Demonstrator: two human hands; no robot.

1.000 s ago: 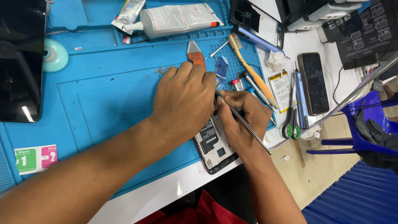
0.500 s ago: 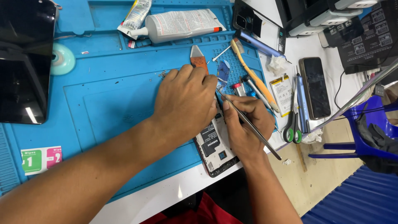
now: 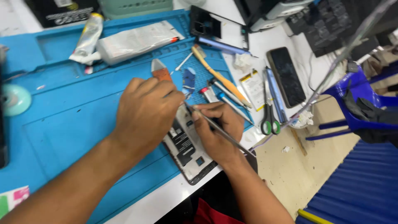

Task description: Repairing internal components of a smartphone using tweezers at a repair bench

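An opened phone (image 3: 187, 149) lies with its insides up on the blue work mat (image 3: 62, 124), near the table's front edge. My left hand (image 3: 145, 112) rests over the phone's upper half, pressing it down with bent fingers. My right hand (image 3: 217, 132) grips thin metal tweezers (image 3: 215, 128); their tip meets the phone just under my left fingertips. The phone's top part is hidden by my left hand.
An orange-handled spatula (image 3: 159, 71), a toothbrush (image 3: 219, 76), screwdrivers (image 3: 228, 93), green-handled scissors (image 3: 268, 120), a dark phone (image 3: 286, 76), glue tubes (image 3: 89, 37) and a white packet (image 3: 137, 39) lie around. A tape roll (image 3: 14, 99) sits at the left. A blue chair (image 3: 356, 108) stands at the right.
The view has shifted, so the mat and tools appear lower and further right. Both hands stay on the phone; the tweezers' tip has crept slightly closer under my left fingers.
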